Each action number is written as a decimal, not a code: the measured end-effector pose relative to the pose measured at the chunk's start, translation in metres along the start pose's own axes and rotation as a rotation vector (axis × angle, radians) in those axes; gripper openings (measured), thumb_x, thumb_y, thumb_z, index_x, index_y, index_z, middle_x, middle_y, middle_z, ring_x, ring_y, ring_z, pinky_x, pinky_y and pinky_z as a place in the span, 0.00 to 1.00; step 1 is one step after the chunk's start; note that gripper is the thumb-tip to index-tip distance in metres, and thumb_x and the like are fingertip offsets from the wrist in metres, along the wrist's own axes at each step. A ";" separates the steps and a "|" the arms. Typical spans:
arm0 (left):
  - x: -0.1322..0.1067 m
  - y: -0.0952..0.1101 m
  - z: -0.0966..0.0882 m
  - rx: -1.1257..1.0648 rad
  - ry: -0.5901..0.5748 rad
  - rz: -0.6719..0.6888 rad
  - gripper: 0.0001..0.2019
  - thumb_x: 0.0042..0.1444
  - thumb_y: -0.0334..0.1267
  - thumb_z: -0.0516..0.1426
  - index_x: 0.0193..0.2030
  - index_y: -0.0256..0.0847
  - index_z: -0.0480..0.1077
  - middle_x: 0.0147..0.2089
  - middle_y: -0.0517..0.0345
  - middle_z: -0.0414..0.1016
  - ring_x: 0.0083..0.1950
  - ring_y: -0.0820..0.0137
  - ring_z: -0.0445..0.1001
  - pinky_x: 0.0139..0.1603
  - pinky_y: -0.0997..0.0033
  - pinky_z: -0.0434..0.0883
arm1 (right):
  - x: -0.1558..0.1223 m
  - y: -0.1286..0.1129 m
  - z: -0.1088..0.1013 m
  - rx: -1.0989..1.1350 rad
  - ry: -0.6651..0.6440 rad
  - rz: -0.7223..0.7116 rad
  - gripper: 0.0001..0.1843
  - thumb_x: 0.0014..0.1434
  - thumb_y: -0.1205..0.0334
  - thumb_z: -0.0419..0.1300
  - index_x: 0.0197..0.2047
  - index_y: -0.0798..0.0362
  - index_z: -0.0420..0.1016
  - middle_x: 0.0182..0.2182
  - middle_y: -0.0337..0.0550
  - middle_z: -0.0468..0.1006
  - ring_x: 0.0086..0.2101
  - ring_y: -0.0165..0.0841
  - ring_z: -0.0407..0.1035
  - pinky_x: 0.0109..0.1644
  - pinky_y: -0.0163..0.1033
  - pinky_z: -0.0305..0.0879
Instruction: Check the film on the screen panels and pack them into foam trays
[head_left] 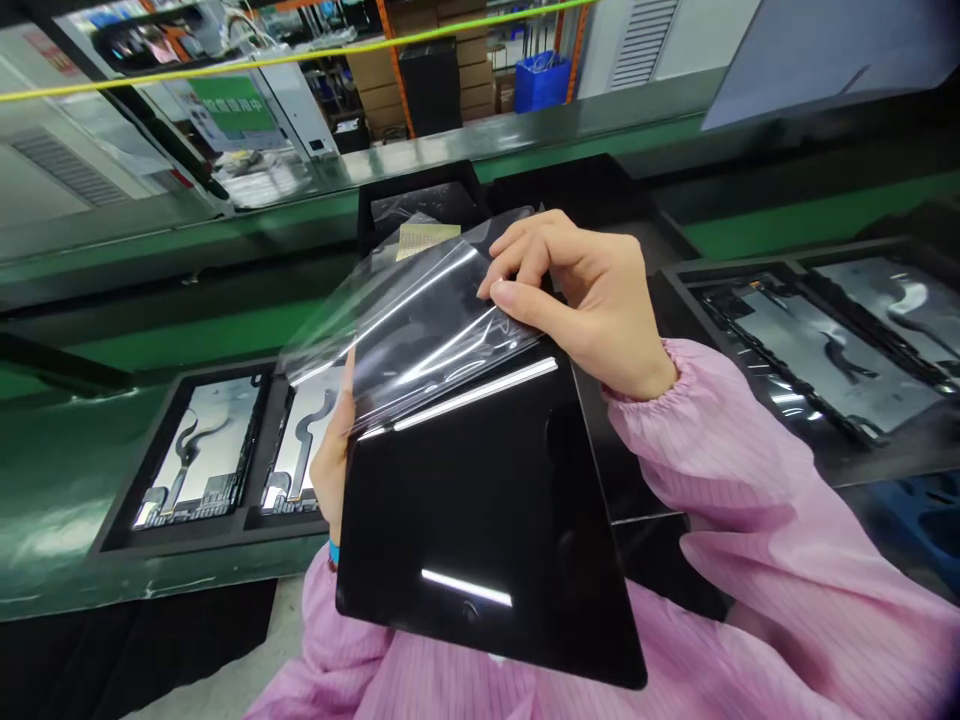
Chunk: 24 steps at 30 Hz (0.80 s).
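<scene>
A black tablet screen panel (pixel 480 520) with a round button near its lower edge tilts in front of me. My left hand (pixel 332 465) grips its left edge, most of the fingers hidden behind it. Between the thumb and fingers of my right hand (pixel 577 295) is the edge of a clear protective film (pixel 427 335). The film is lifted off the upper part of the panel and hangs over toward the upper left. A small yellowish printed label (pixel 426 240) shows at the film's far side.
Black trays (pixel 251 535) with silvery screen parts and ribbon cables lie on the green bench (pixel 52 480) at left. Another such tray (pixel 840 460) is at right. More black trays (pixel 574 180) stand behind my hands. A yellow-green cord (pixel 300 57) crosses above.
</scene>
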<state>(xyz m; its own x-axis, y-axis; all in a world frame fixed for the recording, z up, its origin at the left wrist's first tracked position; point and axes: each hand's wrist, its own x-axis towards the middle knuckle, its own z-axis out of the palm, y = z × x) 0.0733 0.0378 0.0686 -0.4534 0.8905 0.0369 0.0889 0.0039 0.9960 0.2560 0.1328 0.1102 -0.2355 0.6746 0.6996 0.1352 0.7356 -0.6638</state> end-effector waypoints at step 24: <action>0.007 0.012 0.020 -0.216 -0.310 0.005 0.25 0.68 0.36 0.39 0.71 0.40 0.44 0.73 0.63 0.49 0.72 0.72 0.48 0.71 0.71 0.50 | -0.011 0.041 -0.012 0.217 0.052 0.095 0.14 0.54 0.63 0.66 0.20 0.48 0.67 0.26 0.37 0.70 0.37 0.36 0.67 0.53 0.50 0.63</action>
<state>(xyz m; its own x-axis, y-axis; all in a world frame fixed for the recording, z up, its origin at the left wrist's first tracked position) 0.0887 0.0530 0.0793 -0.1606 0.9858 0.0486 -0.1140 -0.0674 0.9912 0.2758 0.1566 0.0789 -0.1805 0.7465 0.6404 -0.0570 0.6421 -0.7645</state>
